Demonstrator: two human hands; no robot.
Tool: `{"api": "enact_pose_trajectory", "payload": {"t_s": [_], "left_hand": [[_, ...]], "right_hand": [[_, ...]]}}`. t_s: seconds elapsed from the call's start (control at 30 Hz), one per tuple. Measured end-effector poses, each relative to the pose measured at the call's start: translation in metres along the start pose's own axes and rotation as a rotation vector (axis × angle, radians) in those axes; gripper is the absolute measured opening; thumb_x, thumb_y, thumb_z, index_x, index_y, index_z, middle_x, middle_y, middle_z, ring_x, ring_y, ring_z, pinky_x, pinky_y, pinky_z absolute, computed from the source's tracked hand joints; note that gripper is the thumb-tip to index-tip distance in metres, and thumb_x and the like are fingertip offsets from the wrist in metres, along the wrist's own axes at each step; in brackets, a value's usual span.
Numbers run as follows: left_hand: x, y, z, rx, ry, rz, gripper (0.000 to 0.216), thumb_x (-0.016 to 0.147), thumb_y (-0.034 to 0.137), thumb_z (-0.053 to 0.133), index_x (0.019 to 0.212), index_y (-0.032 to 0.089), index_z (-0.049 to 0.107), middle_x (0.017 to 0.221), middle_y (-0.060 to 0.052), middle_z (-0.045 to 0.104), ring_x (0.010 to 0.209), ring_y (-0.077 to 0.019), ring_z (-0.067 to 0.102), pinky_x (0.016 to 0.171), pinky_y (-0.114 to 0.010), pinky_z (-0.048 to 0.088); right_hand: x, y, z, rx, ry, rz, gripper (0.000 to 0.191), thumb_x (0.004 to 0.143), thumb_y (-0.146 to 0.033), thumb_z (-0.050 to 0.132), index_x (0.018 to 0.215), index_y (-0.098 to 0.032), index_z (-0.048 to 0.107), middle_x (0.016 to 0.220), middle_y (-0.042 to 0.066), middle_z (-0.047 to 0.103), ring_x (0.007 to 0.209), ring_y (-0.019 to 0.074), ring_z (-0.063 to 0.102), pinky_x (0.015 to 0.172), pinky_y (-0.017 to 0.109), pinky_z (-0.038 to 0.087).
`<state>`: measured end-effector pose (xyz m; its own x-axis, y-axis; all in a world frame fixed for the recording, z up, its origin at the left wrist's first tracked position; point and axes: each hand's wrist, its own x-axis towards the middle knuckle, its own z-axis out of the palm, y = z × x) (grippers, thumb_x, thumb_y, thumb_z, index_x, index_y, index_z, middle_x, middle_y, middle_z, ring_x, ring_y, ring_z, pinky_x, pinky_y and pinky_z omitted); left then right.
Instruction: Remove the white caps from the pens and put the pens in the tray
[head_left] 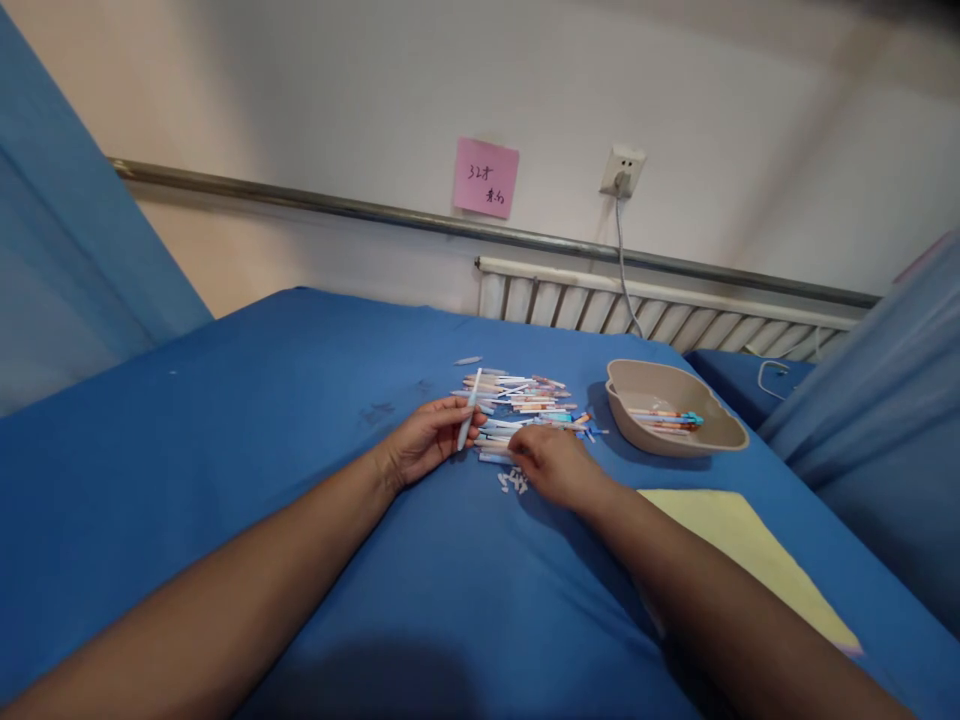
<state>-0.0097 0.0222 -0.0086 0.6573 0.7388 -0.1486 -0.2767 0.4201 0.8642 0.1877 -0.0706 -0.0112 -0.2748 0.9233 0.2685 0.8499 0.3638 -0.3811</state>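
Note:
A pile of small pens and pen parts (521, 405), orange, blue and white, lies on the blue cloth (285, 400) of the table. My left hand (429, 438) rests just left of the pile, fingers pinched on a thin white pen barrel (469, 410) that stands tilted upward. My right hand (551, 463) lies knuckles up at the pile's near edge, fingers curled down onto the parts; what they grip is hidden. A few tiny white pieces (513, 482) lie between my hands.
A beige shallow tray (679, 440) with a few assembled pens stands right of the pile. A yellow sheet (750, 550) lies at the near right. Behind are a radiator, a wall socket with a cable, a pink note and blue curtains at both sides.

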Motion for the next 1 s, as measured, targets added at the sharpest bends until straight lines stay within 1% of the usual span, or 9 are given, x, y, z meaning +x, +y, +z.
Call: {"api": "enact_pose_trajectory", "payload": {"t_s": [0.1,0.27,0.43,0.63,0.7,0.73,0.87,0.93,1.0], "left_hand": [[-0.001,0.001,0.000,-0.003,-0.006,-0.014,0.008,0.081,0.012,0.060,0.089,0.010,0.061,0.076,-0.006,0.067,0.057,-0.0100,0.062,0.057,-0.020,0.051],[-0.002,0.000,0.001,0.007,-0.027,-0.034,0.009,0.079,0.011,0.061,0.089,0.010,0.062,0.073,-0.004,0.066,0.052,-0.0082,0.058,0.051,-0.018,0.048],[-0.003,-0.002,-0.001,0.026,-0.021,-0.018,0.010,0.078,0.015,0.063,0.087,0.011,0.063,0.072,-0.004,0.065,0.052,-0.0084,0.057,0.050,-0.018,0.046],[-0.002,-0.002,-0.001,0.055,-0.024,-0.035,0.013,0.077,0.018,0.066,0.087,0.011,0.063,0.073,-0.003,0.064,0.053,-0.0085,0.057,0.049,-0.019,0.044],[-0.002,-0.001,-0.001,0.067,-0.004,-0.033,0.014,0.076,0.019,0.066,0.088,0.012,0.063,0.072,-0.003,0.064,0.052,-0.0084,0.056,0.049,-0.019,0.043],[-0.002,-0.001,0.000,0.075,0.000,-0.030,0.015,0.076,0.020,0.067,0.088,0.012,0.063,0.072,-0.002,0.063,0.051,-0.0082,0.055,0.048,-0.019,0.043],[-0.002,-0.003,0.002,0.161,-0.022,-0.020,0.019,0.075,0.025,0.069,0.086,0.011,0.063,0.072,-0.002,0.063,0.051,-0.0080,0.054,0.047,-0.019,0.040],[-0.002,-0.005,0.004,0.223,-0.035,-0.018,0.020,0.074,0.026,0.070,0.084,0.011,0.063,0.071,-0.002,0.063,0.053,-0.0080,0.054,0.049,-0.020,0.040],[0.000,-0.008,0.005,0.275,-0.038,-0.019,0.022,0.073,0.028,0.071,0.085,0.012,0.063,0.072,-0.002,0.063,0.053,-0.0077,0.054,0.050,-0.020,0.040]], "right_hand": [[0.013,-0.015,0.003,-0.152,-0.124,-0.037,0.013,0.082,-0.020,0.055,0.091,-0.019,0.063,0.090,0.009,0.068,0.085,0.0230,0.062,0.073,0.030,0.042],[0.023,-0.030,0.000,-0.391,-0.225,-0.078,0.019,0.081,-0.018,0.054,0.098,-0.016,0.061,0.094,0.012,0.067,0.087,0.0249,0.062,0.073,0.030,0.044],[0.023,-0.039,-0.002,-0.499,-0.254,-0.095,0.022,0.082,-0.010,0.046,0.100,-0.014,0.059,0.093,0.012,0.067,0.087,0.0253,0.062,0.074,0.033,0.045],[0.019,-0.042,0.004,-0.486,-0.246,-0.124,0.022,0.086,-0.009,0.042,0.097,-0.013,0.060,0.093,0.013,0.067,0.086,0.0248,0.062,0.076,0.033,0.044],[0.017,-0.034,0.004,-0.429,-0.191,-0.077,0.021,0.084,-0.009,0.044,0.097,-0.014,0.059,0.091,0.012,0.066,0.085,0.0236,0.062,0.075,0.032,0.044],[0.016,-0.028,0.004,-0.378,-0.134,-0.037,0.022,0.083,-0.009,0.045,0.100,-0.014,0.058,0.092,0.011,0.066,0.085,0.0229,0.061,0.075,0.031,0.044],[0.011,0.004,0.006,-0.019,0.242,0.108,0.034,0.079,-0.011,0.050,0.113,-0.014,0.052,0.097,0.009,0.062,0.087,0.0192,0.059,0.077,0.028,0.045],[0.008,0.018,0.008,0.162,0.384,0.149,0.026,0.079,-0.014,0.051,0.104,-0.017,0.056,0.089,0.006,0.061,0.076,0.0166,0.058,0.071,0.027,0.046],[0.006,0.028,0.009,0.309,0.455,0.164,0.017,0.080,-0.018,0.053,0.096,-0.019,0.060,0.085,0.004,0.061,0.069,0.0145,0.057,0.067,0.026,0.046]]}}
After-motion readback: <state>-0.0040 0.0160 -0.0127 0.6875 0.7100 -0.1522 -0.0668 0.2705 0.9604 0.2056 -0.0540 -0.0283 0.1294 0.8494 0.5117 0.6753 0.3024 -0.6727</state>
